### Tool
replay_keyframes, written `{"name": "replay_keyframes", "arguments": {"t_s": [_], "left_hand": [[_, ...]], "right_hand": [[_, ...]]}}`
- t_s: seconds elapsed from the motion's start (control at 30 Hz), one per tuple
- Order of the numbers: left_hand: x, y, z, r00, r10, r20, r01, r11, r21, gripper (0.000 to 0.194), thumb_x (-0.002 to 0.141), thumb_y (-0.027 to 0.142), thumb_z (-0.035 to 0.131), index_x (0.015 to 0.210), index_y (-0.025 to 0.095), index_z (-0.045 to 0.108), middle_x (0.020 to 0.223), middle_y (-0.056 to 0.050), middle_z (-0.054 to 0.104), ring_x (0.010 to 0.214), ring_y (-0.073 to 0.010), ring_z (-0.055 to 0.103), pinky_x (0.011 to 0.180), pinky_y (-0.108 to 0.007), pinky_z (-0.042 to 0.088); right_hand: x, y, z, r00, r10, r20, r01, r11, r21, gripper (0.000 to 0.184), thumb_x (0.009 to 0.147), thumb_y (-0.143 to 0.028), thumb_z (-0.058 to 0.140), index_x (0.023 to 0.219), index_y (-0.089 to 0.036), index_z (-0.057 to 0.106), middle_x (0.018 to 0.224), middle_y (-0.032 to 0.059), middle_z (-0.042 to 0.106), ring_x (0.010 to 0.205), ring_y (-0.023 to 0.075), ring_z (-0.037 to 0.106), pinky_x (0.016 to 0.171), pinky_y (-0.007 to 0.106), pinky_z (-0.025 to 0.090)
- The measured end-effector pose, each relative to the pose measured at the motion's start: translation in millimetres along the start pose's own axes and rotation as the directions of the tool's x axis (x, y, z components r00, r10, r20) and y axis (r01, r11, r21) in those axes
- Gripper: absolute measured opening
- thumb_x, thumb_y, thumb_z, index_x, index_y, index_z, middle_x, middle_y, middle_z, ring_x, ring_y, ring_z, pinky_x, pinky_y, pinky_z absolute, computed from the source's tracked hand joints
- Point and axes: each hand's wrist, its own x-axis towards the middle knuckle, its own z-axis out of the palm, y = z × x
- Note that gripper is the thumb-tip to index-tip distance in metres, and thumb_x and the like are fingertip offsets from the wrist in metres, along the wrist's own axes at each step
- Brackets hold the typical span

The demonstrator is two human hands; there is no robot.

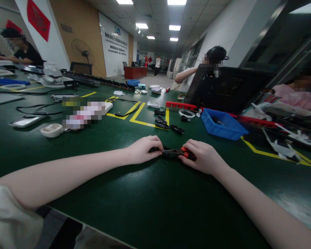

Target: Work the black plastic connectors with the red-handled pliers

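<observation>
My right hand (200, 155) is closed around the red and black handles of a pair of pliers (182, 152), whose jaws point left. Facing it, my left hand (146, 149) pinches a small black part (153, 149), mostly hidden by the fingers. The plier tips meet this part at the left fingertips; whether they grip it I cannot tell. Both hands are low over the green table (150, 200). Just beyond them lie several small black parts (161, 121), some inside a yellow taped outline, and another dark cluster (177, 129) beside it.
A blue bin (223, 124) with dark pieces stands to the right, near a red strip (181, 105). On the left are a white case (52, 130), a phone (28, 120) and black cables. A large black panel (223, 90) stands behind the bin. Other people sit around the table.
</observation>
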Motion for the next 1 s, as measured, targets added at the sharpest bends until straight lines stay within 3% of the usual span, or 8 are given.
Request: {"name": "replay_keyframes", "arguments": {"t_s": [0.43, 1.0], "left_hand": [[2.8, 2.3, -0.3, 0.998, -0.056, 0.004, 0.056, 0.998, 0.002, 0.01, 0.09, 0.025, 0.062, 0.092, 0.017, 0.067, 0.1, -0.006, 0.062, 0.094, -0.0198, 0.06, 0.086, -0.032, 0.048], [2.5, -1.3, 0.9, 1.0, -0.018, -0.008, 0.018, 1.0, 0.022, 0.006, 0.089, 0.02, 0.06, 0.091, 0.017, 0.065, 0.097, -0.004, 0.063, 0.092, -0.0192, 0.059, 0.086, -0.032, 0.047]], "right_hand": [[0.4, 1.2, 1.7, 1.0, 0.007, 0.019, -0.007, 1.0, 0.002, 0.022, 0.088, -0.039, 0.056, 0.088, -0.017, 0.06, 0.084, 0.0073, 0.063, 0.069, 0.018, 0.058, 0.061, 0.03, 0.045], [-1.4, 3.2, 0.7, 1.0, 0.018, 0.014, -0.018, 1.0, 0.017, 0.023, 0.086, -0.04, 0.058, 0.091, -0.018, 0.06, 0.088, 0.0073, 0.064, 0.072, 0.0183, 0.059, 0.063, 0.03, 0.044]]}}
